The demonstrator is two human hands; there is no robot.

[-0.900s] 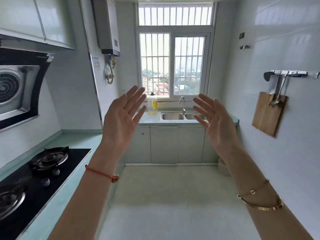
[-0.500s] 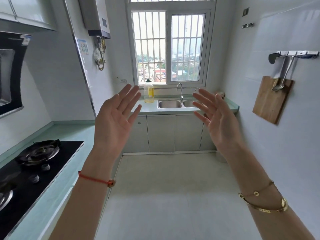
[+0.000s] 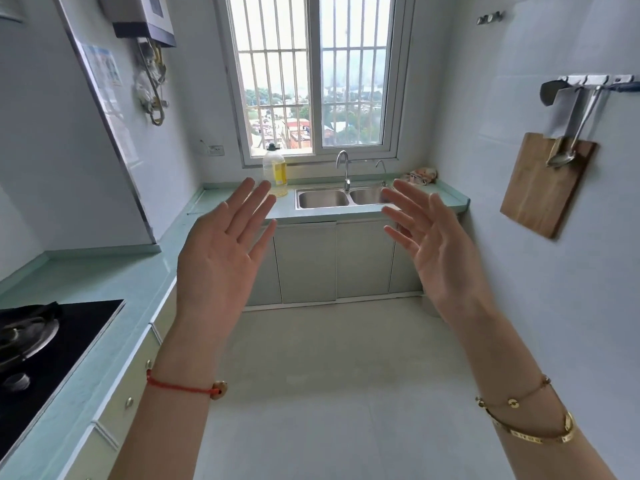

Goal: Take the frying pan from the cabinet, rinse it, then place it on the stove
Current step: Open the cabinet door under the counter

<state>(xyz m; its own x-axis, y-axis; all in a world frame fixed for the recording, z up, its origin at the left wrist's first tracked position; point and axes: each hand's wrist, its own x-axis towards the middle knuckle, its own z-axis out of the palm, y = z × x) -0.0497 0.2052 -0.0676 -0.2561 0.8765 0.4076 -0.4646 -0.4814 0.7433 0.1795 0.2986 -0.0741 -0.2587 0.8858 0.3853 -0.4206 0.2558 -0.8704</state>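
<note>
My left hand (image 3: pixel 221 258) and my right hand (image 3: pixel 440 247) are raised in front of me, palms facing each other, fingers spread, holding nothing. Behind them at the far end are closed pale base cabinets (image 3: pixel 304 265) under a steel double sink (image 3: pixel 341 197) with a curved tap (image 3: pixel 344 168). The black gas stove (image 3: pixel 52 344) lies on the teal counter at lower left, one burner showing. No frying pan is in view.
A bottle of yellow liquid (image 3: pixel 275 169) stands left of the sink and a crumpled cloth (image 3: pixel 422 175) right of it. A wooden cutting board (image 3: pixel 547 183) and utensils hang on the right wall. Drawers (image 3: pixel 121 400) run under the left counter. Pale floor (image 3: pixel 332 375) lies ahead.
The view has tilted down and moved toward the sink end; the range hood left the frame and the stove slid to the lower left. Both hands stay raised and open.
</note>
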